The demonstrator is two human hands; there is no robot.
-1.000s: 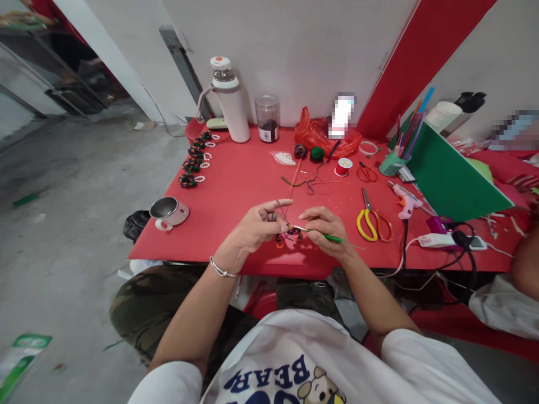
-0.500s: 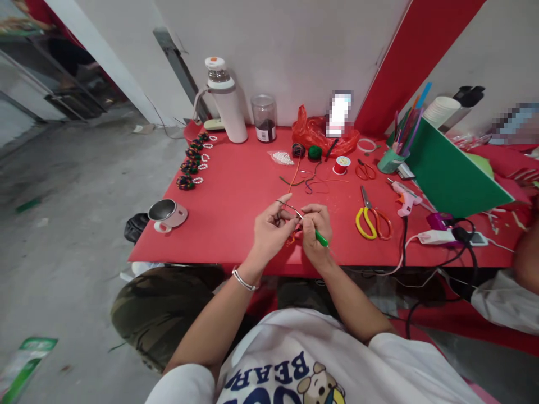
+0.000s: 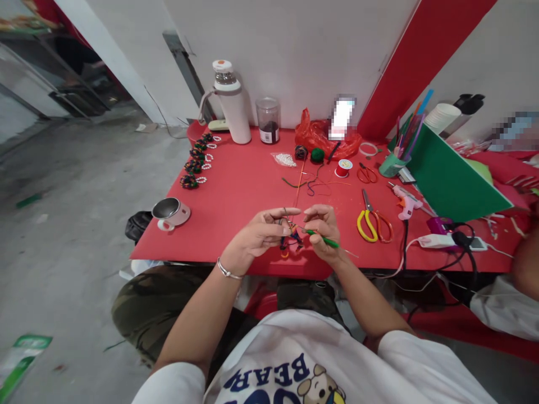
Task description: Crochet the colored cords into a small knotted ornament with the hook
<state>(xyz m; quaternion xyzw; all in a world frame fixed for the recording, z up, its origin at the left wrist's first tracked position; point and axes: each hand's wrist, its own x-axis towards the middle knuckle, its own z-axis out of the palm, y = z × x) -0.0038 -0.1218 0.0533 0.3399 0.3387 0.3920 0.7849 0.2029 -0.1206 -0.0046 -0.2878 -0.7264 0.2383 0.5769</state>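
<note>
Multicoloured crochet piece (image 3: 297, 237), part-made by my judgement, between my two hands over the table (image 3: 214, 224).
My left hand (image 3: 257, 233) pinches its upper edge, forefinger stretched out; my right hand (image 3: 326, 231) pinches a green-handled crochet hook (image 3: 330, 242), its tip close to the stitches. Orange yarn (image 3: 299, 188) runs from the piece to the dark yarn ball (image 3: 300, 152) beyond my hands, so the work looks unfinished; I see no beads on it. Four yarn bundles (image 3: 189, 181) with white bead loops (image 3: 201, 180), beyond and left of my left hand, look complete.
</note>
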